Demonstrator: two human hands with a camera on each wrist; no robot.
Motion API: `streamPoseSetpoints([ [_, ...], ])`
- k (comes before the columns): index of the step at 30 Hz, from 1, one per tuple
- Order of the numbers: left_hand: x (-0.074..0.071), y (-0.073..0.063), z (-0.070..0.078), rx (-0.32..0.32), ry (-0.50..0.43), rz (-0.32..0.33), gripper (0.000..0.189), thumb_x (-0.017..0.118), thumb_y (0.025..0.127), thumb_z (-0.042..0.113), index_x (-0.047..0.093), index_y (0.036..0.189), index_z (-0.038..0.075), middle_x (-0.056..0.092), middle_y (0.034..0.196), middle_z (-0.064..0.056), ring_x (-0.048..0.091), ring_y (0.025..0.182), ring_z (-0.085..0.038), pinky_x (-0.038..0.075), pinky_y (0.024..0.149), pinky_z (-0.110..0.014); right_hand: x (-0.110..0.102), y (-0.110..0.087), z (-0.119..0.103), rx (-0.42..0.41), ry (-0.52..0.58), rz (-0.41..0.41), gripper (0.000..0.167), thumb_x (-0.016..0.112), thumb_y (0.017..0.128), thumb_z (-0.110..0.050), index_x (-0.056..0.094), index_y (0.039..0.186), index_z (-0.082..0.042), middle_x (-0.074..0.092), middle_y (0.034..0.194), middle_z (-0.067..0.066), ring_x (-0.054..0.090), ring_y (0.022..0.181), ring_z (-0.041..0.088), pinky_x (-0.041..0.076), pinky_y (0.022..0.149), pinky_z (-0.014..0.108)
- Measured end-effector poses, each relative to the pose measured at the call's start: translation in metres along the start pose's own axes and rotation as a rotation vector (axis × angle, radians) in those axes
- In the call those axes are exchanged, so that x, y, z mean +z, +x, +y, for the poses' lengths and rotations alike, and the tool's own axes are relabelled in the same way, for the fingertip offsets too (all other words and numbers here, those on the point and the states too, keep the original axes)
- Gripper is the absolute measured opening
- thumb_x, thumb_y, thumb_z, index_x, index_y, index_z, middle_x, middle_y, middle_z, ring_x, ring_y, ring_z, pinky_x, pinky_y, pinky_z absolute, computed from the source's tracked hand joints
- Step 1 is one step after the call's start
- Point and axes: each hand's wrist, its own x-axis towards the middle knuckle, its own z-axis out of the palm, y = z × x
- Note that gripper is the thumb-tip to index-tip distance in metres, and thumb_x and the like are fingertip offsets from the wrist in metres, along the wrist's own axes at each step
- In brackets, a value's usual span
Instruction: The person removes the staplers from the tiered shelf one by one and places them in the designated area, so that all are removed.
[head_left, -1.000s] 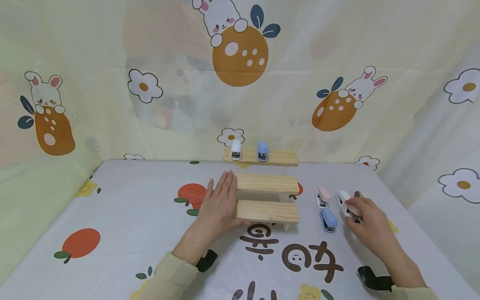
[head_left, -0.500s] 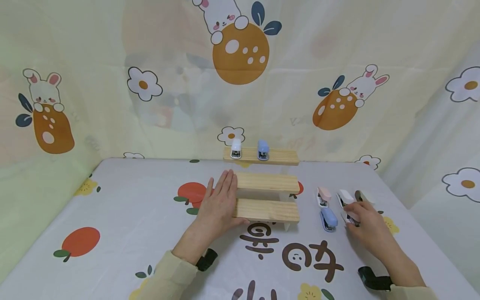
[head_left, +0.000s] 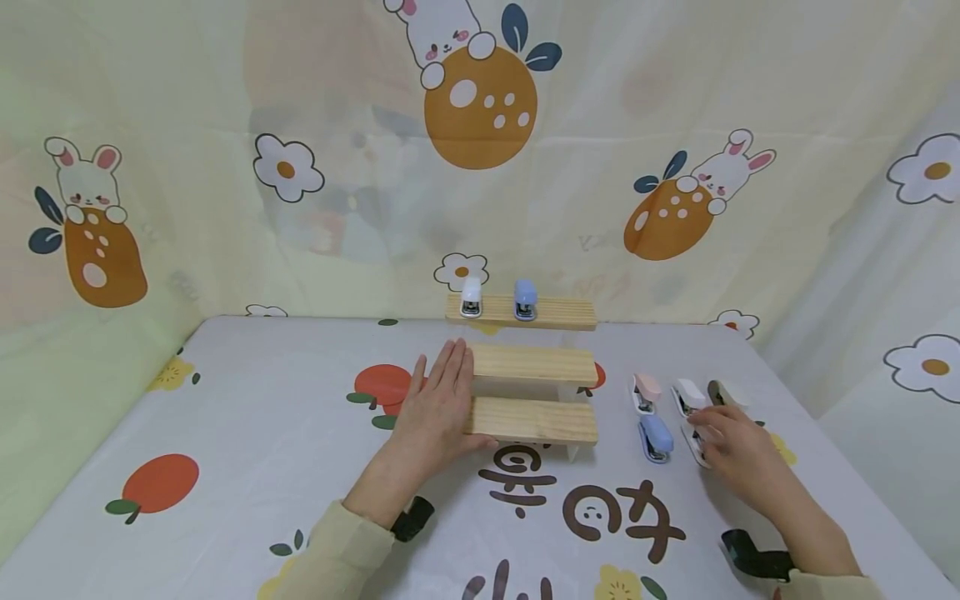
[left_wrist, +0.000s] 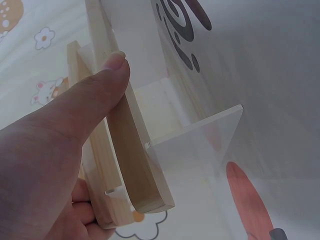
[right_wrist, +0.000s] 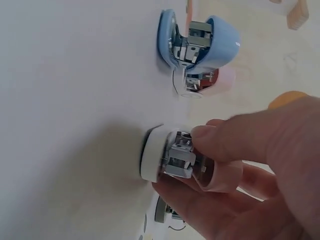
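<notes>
My left hand (head_left: 435,417) lies against the left end of a stepped wooden stand (head_left: 534,421), fingers straight. Its thumb (left_wrist: 117,70) rests along the front plank's edge in the left wrist view. My right hand (head_left: 742,454) pinches a mini stapler (right_wrist: 170,157) between thumb and fingers; this one has a white base and a pinkish lever. The held stapler stands at the table surface, partly hidden by the fingers. Just behind it are a white stapler (head_left: 688,393) and a grey stapler (head_left: 724,393). To its left stand a blue stapler (head_left: 656,437) and a pink stapler (head_left: 647,390).
On the back plank (head_left: 562,312) stand another white stapler (head_left: 471,297) and another blue stapler (head_left: 526,300). A clear side support (left_wrist: 200,132) holds up the front plank. Patterned cloth covers the table (head_left: 262,400) and hangs behind it.
The right hand has shifted slightly left and nearer the front with the pinched stapler, showing more of the grey stapler. My left hand stays in place on the stand.
</notes>
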Motion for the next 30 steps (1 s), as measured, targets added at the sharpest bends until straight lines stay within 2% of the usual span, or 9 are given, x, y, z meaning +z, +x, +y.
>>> streamPoseSetpoints([
  [6,-0.001,0.000,0.000,-0.004,-0.005,-0.007,0.127,0.082,0.067,0.063,0.019,0.156,-0.002,0.019,0.166,-0.015,0.016,0.155,-0.029,0.015,0.125,-0.053,0.004,0.001,-0.002,-0.033,0.001,0.046,0.028,0.065,0.085,0.005,0.067,0.112,0.008,0.053,0.124,0.034,0.053,0.110,0.052,0.048,0.091,0.068],
  [14,-0.001,0.000,0.000,-0.002,-0.010,0.004,0.127,0.084,0.066,0.061,0.020,0.156,-0.002,0.020,0.165,-0.015,0.017,0.154,-0.029,0.016,0.125,-0.053,0.003,-0.001,-0.005,0.018,0.012,-0.020,0.034,0.070,0.086,-0.002,0.064,0.118,0.007,0.048,0.127,0.034,0.056,0.106,0.050,0.051,0.088,0.064],
  [17,-0.001,0.000,0.000,-0.001,-0.011,0.005,0.127,0.084,0.066,0.061,0.021,0.156,-0.002,0.020,0.165,-0.015,0.017,0.154,-0.029,0.016,0.125,-0.053,-0.001,-0.002,-0.007,0.031,0.010,-0.023,0.034,0.069,0.088,-0.005,0.063,0.120,0.007,0.047,0.130,0.034,0.052,0.112,0.053,0.048,0.090,0.067],
  [25,-0.001,0.000,0.000,0.000,-0.012,0.008,0.128,0.084,0.065,0.063,0.020,0.156,-0.002,0.021,0.165,-0.015,0.018,0.154,-0.030,0.017,0.124,-0.053,-0.014,-0.005,-0.013,0.023,0.021,0.062,0.032,0.063,0.095,-0.012,0.061,0.122,0.003,0.045,0.133,0.034,0.056,0.102,0.049,0.051,0.081,0.064],
  [30,-0.002,0.000,0.001,-0.004,-0.014,0.000,0.129,0.084,0.065,0.063,0.020,0.156,-0.002,0.021,0.165,-0.015,0.018,0.154,-0.029,0.017,0.125,-0.053,-0.016,-0.002,-0.021,-0.004,0.017,0.126,0.033,0.067,0.091,-0.010,0.062,0.121,0.003,0.046,0.134,0.034,0.053,0.109,0.050,0.052,0.083,0.066],
])
